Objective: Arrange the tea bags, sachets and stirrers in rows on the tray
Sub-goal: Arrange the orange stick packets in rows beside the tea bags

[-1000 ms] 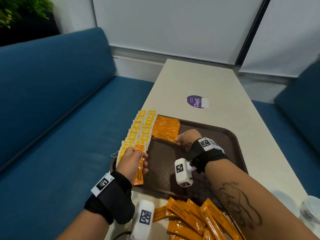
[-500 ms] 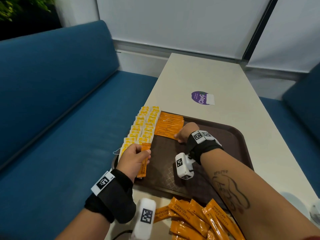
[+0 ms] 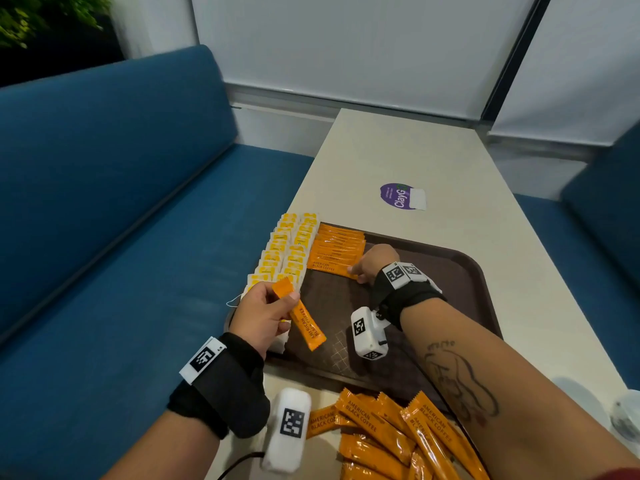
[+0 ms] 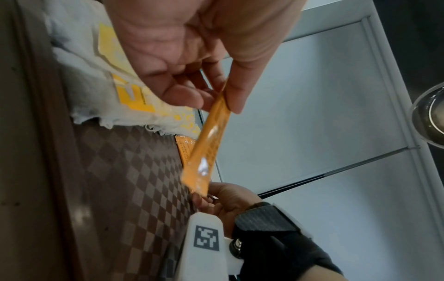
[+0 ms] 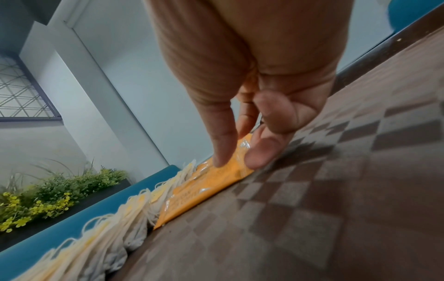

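Nearest the camera, a loose heap of orange coffee sachets (image 3: 391,434) lies on the bench (image 3: 450,161) at 6 o'clock of the brown tray (image 3: 460,271), their long axes fanned in several directions, most running from near-right to far-left.

Above the tray's near-left part, the left hand (image 3: 261,315) pinches one orange sachet (image 3: 299,313) between thumb and curled fingers, gripping it close to its far end. The sachet is lifted clear of the tray and tilted; in the head view its long axis runs from about 11 o'clock at the pinched end to 5 o'clock at the free end, which hangs lower. The left wrist view shows the same sachet (image 4: 209,144) dangling from the fingertips (image 4: 234,102), its free end pointing toward the right hand (image 4: 228,197).

Farther in, the right hand (image 3: 375,263) rests on the tray with its fingers extended, thumb and fingertips (image 5: 222,150) pressing down on the right end of the nearest sachet in the row of orange sachets (image 3: 337,252). That row lies flat in the tray's far-left area, each sachet's long axis running 9 to 3 o'clock, stacked edge over edge toward 12.

At 9 o'clock of that row, two columns of yellow-tagged tea bags (image 3: 287,251) run along the tray's left edge, from near to far.

Beyond the tray, a purple sticker (image 3: 398,196) sits on the bench.
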{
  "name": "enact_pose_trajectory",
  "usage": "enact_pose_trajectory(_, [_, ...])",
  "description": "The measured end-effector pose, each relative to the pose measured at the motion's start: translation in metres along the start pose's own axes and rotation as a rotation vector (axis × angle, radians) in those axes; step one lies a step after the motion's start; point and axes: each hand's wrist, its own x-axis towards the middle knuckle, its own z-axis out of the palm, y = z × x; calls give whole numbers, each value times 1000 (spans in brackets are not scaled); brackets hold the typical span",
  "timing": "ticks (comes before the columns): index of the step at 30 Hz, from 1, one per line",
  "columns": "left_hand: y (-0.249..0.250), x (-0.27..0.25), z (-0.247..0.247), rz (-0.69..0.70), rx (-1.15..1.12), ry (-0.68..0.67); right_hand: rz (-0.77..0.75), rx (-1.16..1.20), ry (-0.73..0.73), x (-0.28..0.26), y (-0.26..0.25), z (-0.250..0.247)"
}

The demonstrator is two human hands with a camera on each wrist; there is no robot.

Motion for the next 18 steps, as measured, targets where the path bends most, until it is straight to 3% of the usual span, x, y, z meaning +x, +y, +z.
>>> enact_pose_trajectory(4, [3,-4,1,-11,-73,-1,-105,87,91,-12,12,2])
enact_pose_trajectory(6, [4,-5,1,-14,-99,5,-239,287,119,-29,20,3])
enact_pose_trajectory(9, [5,-8,2,-24,-142,14,-353,461,-48,-63,29,4])
enact_pose_trajectory(14, [5,-14,7,-25,-285,29,-359,528,-385,-105,38,8])
enact_pose_trajectory(16, [5,-17,10,-31,-353,33,-373,616,-433,-116,41,14])
enact_pose_trajectory(18, [6,-19,12,-36,-346,18,-392,737,-387,-122,41,20])
